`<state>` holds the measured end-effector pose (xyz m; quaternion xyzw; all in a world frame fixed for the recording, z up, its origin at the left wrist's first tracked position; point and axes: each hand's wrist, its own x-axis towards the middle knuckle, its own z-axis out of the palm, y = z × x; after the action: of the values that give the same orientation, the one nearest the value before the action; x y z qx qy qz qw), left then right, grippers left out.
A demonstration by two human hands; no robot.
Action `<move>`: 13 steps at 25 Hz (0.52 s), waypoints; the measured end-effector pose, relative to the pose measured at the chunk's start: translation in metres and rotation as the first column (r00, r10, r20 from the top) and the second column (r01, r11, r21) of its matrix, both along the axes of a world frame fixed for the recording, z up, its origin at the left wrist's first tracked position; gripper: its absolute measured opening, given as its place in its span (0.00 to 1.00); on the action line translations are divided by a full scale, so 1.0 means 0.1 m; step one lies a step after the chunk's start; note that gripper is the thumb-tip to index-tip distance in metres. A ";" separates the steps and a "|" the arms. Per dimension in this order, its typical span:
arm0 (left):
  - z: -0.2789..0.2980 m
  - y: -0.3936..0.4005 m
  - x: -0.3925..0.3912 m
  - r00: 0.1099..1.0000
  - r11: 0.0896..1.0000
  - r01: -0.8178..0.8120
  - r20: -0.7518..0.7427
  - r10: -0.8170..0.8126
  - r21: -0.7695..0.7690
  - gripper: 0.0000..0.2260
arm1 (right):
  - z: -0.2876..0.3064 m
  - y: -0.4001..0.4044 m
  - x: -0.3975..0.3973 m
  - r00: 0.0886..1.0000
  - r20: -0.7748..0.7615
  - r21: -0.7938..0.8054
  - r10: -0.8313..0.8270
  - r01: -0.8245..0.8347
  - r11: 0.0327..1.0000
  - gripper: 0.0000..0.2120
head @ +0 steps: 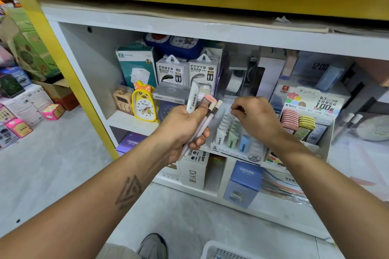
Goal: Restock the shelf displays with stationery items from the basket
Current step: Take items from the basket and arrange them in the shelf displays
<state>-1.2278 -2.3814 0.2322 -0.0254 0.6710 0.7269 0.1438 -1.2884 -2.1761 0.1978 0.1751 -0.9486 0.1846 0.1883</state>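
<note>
A yellow duck clock (144, 103) stands on the shelf's left. Two power bank boxes (187, 71) stand behind it. A grey shoe (153, 246) rests on the floor.

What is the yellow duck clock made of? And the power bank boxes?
The yellow duck clock looks like glossy moulded plastic: bright, smooth, with shiny highlights. The power bank boxes look like printed white cardboard, with flat folded sides and cut-out hanging tabs.

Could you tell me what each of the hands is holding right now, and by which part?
The left hand grips a bundle of pens around their middles. Whether the right hand pinches anything cannot be told.
</note>
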 end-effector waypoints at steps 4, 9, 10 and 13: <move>0.00 -0.01 0.01 1.000 1.000 -0.002 -0.004 0.002 0.002 0.19 | -0.02 -0.03 0.03 0.998 -0.059 -0.001 0.002 -0.002 1.000 0.05; 0.00 -0.03 0.00 1.000 1.000 -0.002 -0.004 0.002 0.002 0.18 | 0.00 -0.05 0.00 0.998 -0.024 -0.020 0.060 -0.060 0.998 0.05; -0.01 -0.04 -0.01 1.000 1.000 -0.001 -0.004 0.001 -0.002 0.18 | 0.00 -0.05 0.00 0.998 -0.013 -0.031 0.069 -0.069 0.997 0.05; -0.01 -0.04 0.00 1.000 1.000 0.003 -0.001 -0.003 -0.007 0.18 | -0.02 -0.04 0.02 0.996 0.010 -0.043 0.083 -0.083 0.996 0.05</move>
<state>-1.2282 -2.3857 0.2316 -0.0246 0.6737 0.7243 0.1445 -1.2866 -2.1804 0.1962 0.2093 -0.9375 0.2133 0.1786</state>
